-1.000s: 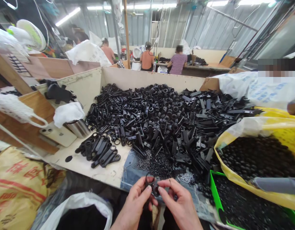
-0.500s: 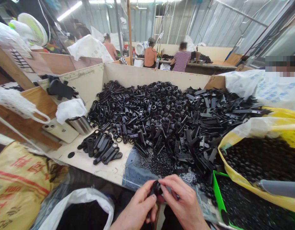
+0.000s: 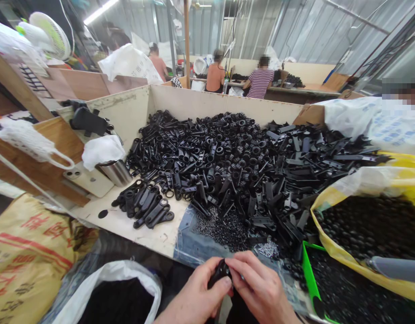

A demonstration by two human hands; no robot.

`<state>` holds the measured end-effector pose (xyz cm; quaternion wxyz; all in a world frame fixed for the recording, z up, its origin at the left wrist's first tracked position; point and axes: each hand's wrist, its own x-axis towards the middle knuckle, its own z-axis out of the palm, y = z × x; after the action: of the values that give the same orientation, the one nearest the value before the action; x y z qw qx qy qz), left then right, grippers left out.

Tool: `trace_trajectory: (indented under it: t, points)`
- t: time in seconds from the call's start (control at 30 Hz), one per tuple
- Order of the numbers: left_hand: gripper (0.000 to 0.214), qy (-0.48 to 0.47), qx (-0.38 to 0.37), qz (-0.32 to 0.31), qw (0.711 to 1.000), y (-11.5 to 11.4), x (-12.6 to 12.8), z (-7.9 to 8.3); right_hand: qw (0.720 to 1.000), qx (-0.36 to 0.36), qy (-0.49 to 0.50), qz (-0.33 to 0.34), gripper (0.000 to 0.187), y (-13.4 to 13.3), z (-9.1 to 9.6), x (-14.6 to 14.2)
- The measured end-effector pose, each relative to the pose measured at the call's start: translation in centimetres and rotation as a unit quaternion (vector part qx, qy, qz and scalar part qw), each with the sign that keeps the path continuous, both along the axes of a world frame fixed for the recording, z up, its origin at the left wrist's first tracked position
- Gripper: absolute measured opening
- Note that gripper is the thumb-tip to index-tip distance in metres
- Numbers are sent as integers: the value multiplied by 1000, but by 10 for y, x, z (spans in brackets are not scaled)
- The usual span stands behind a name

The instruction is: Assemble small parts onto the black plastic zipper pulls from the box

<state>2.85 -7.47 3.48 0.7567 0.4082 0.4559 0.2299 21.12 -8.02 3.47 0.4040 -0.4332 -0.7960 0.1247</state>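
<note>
My left hand [image 3: 207, 288] is closed around a black plastic part [image 3: 221, 272] with a rounded end, held over the near edge of the bench. Against that end press the pinched fingertips of my right hand [image 3: 256, 281]; whether a small piece sits between them is hidden. Just beyond my hands, a denim cloth [image 3: 190, 243] carries small black pieces [image 3: 227, 229] and a little heap of silver screws [image 3: 266, 248]. To the left lies a group of black lever-like parts [image 3: 148, 207] with ringed ends.
A big pile of black parts [image 3: 214, 144] fills the walled bench. On the right stand a yellow bag [image 3: 320, 225] and a green tray [image 3: 308, 270]. A white sack [image 3: 156, 288] is at lower left, a steel cup [image 3: 116, 173] and phone [image 3: 89, 180] behind. Several people sit farther back.
The black part has turned in my left hand, its rounded end now tipped upward. My right fingertips have stayed against it. The whole view has shifted slightly.
</note>
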Motion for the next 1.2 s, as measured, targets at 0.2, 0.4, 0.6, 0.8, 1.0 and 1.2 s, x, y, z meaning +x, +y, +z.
trace_trajectory:
  t: [0.2, 0.4, 0.6, 0.8, 1.0, 1.2]
  points:
    - [19, 49, 68, 19, 996, -1, 2, 3, 999, -2, -33, 22, 28, -6, -5, 8]
    - [17, 107, 140, 13, 984, -8, 1, -2, 998, -38, 47, 11, 22, -9, -3, 4]
    - [23, 145, 130, 75, 978, -20, 4, -6, 996, -20, 85, -27, 21, -19, -15, 1]
    - [23, 131, 136, 80, 979, -27, 4, -22, 994, -48, 82, -49, 22, -28, -24, 4]
    - [42, 164, 157, -47, 973, -19, -3, -3, 981, -95, 142, -92, 25, -37, -31, -3]
    - [37, 154, 184, -92, 966, -16, -7, 5, 962, -149, 192, -121, 19, -40, -40, -15]
